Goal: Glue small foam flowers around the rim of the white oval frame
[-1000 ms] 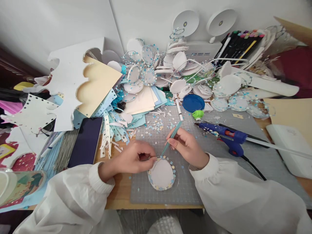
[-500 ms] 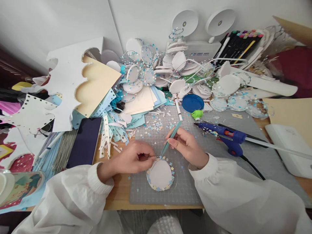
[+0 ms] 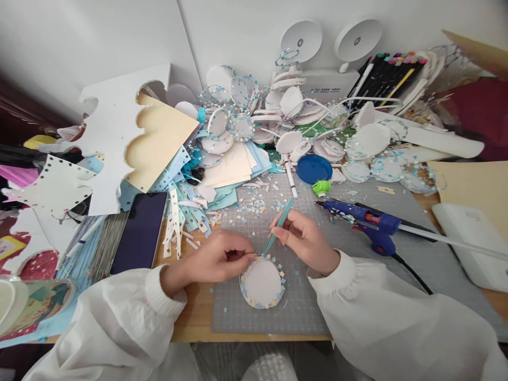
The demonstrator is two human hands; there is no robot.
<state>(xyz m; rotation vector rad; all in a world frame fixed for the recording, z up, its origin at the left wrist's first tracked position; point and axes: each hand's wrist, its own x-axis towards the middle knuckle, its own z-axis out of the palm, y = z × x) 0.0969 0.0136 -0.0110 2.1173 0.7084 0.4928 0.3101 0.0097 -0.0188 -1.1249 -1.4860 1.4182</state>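
Fingers of the right hand pinch teal tweezers, tips at the top edge of a round white disc ringed with pastel stars. Left hand: thumb and forefinger pressed together, upper left. Grey gridded mat beneath. Beyond, lettering on a white box is illegible.

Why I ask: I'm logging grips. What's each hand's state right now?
Left hand: closed, fingertips pinched together at the edge of the white disc; whatever they hold cannot be told.
Right hand: closed, holding the teal tweezers.
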